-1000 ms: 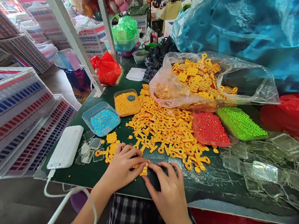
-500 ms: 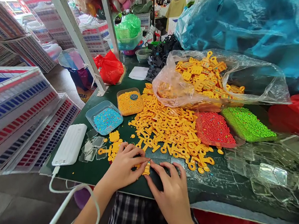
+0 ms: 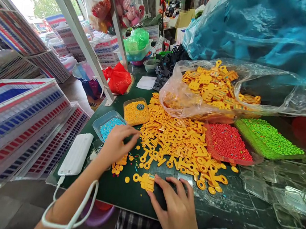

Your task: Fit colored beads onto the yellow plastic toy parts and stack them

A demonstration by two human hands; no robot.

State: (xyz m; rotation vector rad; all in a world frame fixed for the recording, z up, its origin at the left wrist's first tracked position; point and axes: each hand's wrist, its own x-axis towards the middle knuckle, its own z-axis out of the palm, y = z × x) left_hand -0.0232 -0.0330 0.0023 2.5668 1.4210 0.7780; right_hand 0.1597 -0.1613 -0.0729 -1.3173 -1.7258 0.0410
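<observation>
Gripping one yellow part [image 3: 146, 182] on the table [image 3: 122, 195] by its 3 o'clock edge, using right hand [image 3: 177, 204] thumb and forefinger; holding left hand [image 3: 116, 142] toward 10 o'clock with loosely bent fingers, contents impossible to tell; showing one blue-bead tray [image 3: 97, 124], one yellow-bead tray [image 3: 137, 122] toward 11 o'clock, one red-bead tray [image 3: 232, 160], one green-bead tray [image 3: 251, 146] toward 2 o'clock.

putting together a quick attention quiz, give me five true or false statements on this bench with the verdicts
1. The right hand touches a yellow ring-ended plastic piece. True.
2. A white cable is plugged into the white power bank. True.
3. The left hand grips the white power bank. False: it partly covers the blue beads in this view.
4. The yellow beads lie right of the red beads. False: left.
5. The green beads lie right of the red beads. True.
</observation>
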